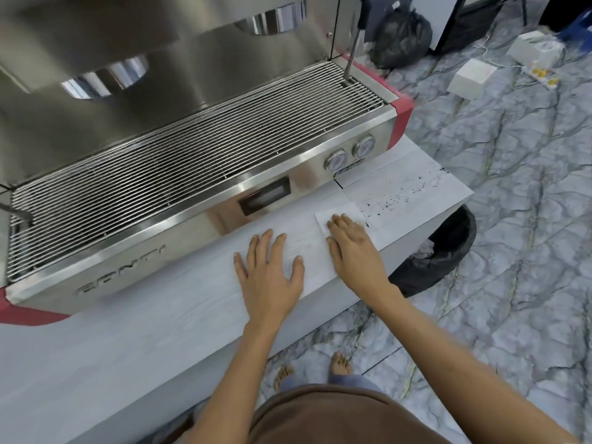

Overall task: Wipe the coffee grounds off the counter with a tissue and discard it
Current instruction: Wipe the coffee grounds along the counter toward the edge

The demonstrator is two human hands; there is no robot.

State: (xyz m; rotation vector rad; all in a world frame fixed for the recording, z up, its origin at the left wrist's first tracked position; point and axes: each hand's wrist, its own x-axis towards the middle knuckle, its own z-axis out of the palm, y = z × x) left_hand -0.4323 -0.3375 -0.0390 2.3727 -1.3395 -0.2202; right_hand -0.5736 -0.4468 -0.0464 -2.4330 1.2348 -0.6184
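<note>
A flat white tissue lies on the pale counter in front of the espresso machine. My right hand presses on the tissue with straight fingers. Dark coffee grounds are scattered over the counter to the right of the tissue, up to the counter's right end. My left hand rests flat on the counter, fingers spread, just left of the tissue. A bin with a black bag stands on the floor below the counter's right end.
A large steel espresso machine with a wire drip grate fills the back of the counter. A steam wand hangs at its right side. On the marble floor lie a black sack, white boxes and cables.
</note>
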